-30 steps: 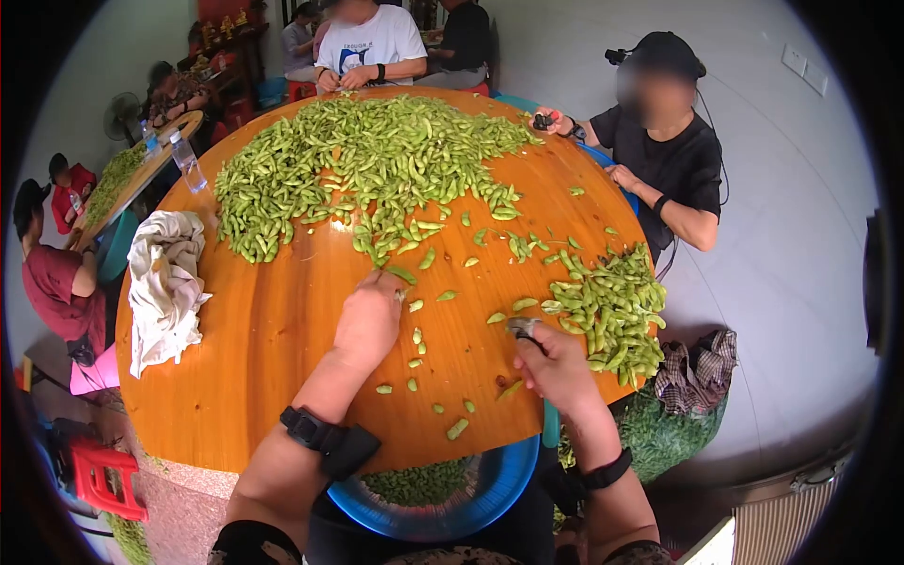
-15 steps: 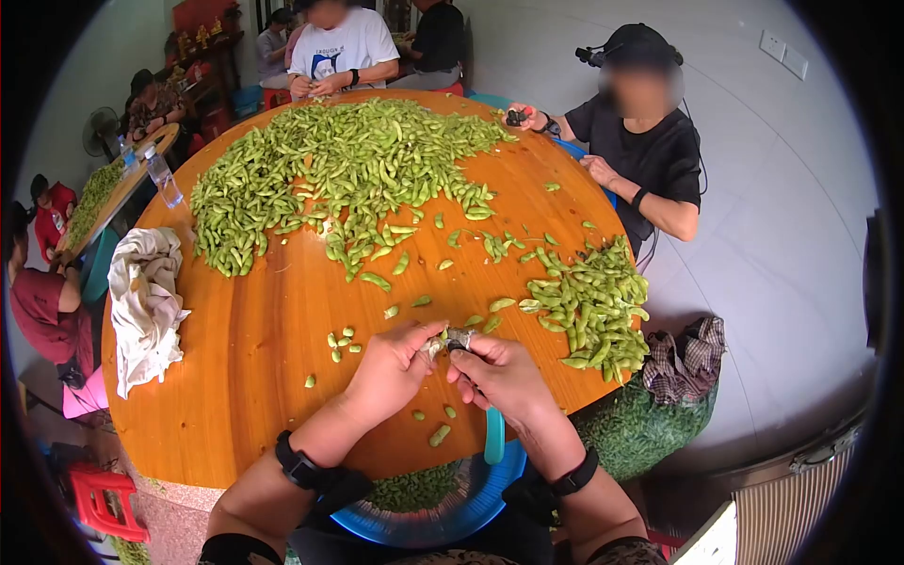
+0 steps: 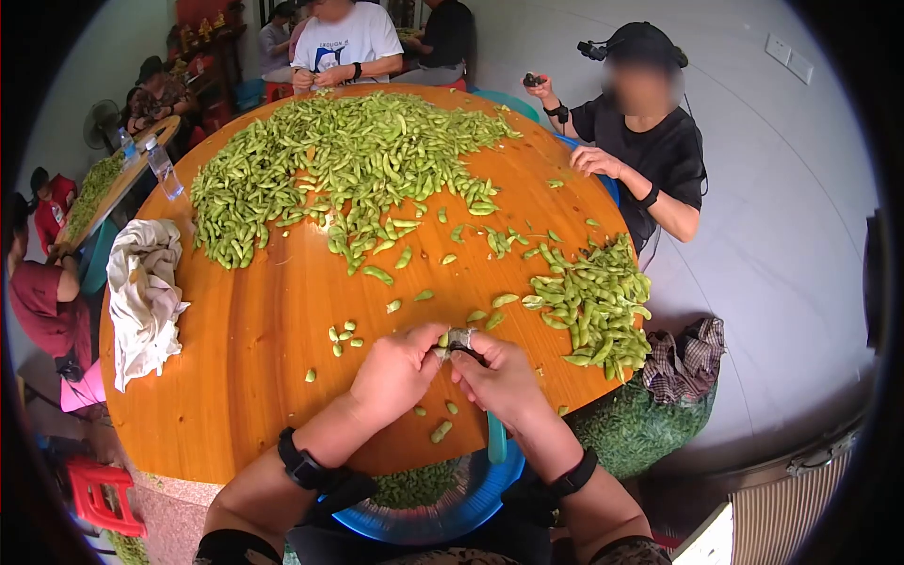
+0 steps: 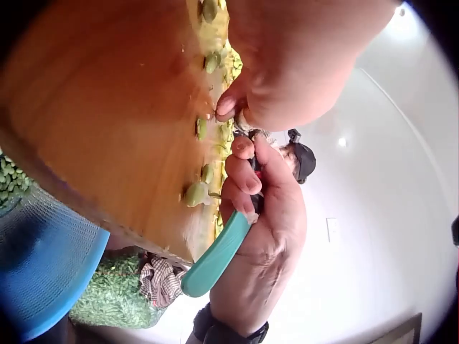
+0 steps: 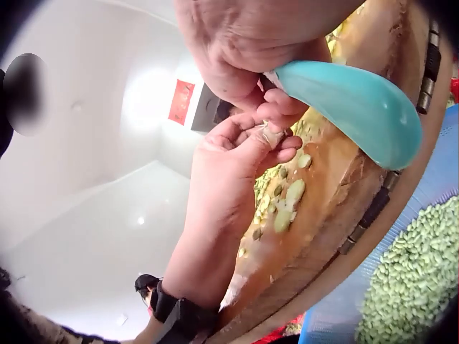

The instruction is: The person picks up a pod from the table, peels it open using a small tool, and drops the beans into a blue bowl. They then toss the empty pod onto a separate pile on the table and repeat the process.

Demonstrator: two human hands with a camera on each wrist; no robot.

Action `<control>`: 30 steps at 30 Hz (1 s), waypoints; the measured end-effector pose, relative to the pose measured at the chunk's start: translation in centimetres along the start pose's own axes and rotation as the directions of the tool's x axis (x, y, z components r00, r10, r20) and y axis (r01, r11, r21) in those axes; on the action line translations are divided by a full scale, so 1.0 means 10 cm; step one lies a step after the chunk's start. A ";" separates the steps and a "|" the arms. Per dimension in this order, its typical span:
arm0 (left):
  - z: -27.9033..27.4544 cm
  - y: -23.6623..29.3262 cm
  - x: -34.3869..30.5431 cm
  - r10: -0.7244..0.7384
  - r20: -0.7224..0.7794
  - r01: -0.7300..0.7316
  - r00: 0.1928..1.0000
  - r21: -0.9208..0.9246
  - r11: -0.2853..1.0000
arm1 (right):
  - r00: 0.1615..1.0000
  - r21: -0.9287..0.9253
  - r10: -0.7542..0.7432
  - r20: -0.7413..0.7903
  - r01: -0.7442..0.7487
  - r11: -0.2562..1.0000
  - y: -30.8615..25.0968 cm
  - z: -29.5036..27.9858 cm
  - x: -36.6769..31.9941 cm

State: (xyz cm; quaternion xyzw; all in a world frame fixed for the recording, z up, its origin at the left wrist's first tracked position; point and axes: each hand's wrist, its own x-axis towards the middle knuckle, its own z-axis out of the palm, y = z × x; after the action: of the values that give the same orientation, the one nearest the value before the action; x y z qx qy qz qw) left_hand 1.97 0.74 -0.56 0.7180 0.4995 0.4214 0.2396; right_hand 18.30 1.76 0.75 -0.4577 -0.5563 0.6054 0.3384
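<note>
Both hands meet just above the near part of the round wooden table [image 3: 235, 377]. My left hand [image 3: 391, 372] pinches a green soybean pod [image 3: 443, 341] between thumb and fingers, and part of it is hidden. Curled round a teal-handled tool [image 3: 496, 438], my right hand [image 3: 504, 377] brings its grey metal end against the pod. The teal handle sticks out below the palm, plain in the right wrist view. Several shelled soybeans [image 3: 338, 349] and a few loose pods lie on the wood around the hands.
A large pod heap [image 3: 367, 151] covers the far side; a smaller pile [image 3: 598, 306] lies at right. A blue basin [image 3: 513, 461] of beans sits below the near edge. White cloth [image 3: 143, 292] and a bottle [image 3: 162, 169] stand left. A person [image 3: 650, 141] sits at right.
My left hand has come back from the loose pods with one pod, and the right hand has moved left with the tool to meet it. The person at right has raised a hand.
</note>
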 end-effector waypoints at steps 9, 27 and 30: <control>-0.01 -0.04 -0.02 -0.015 -0.026 0.017 1.000 0.080 0.997 | 0.999 -0.118 -0.033 0.032 0.037 0.992 -0.03 0.02 -0.04; -0.10 -0.18 0.07 -0.301 0.324 0.438 0.897 -0.561 0.702 | 0.978 0.120 0.167 0.124 -0.181 0.976 0.00 -0.12 0.03; -0.10 -0.16 0.07 -0.302 0.352 0.458 0.886 -0.560 0.690 | 0.998 0.022 0.047 0.047 -0.048 0.999 0.02 -0.04 0.00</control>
State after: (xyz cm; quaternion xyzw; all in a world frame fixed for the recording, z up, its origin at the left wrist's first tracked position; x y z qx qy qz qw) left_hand 0.43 1.93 -1.02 0.5198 0.4365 0.4172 0.6044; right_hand 18.70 1.93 0.58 -0.4527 -0.5458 0.6301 0.3163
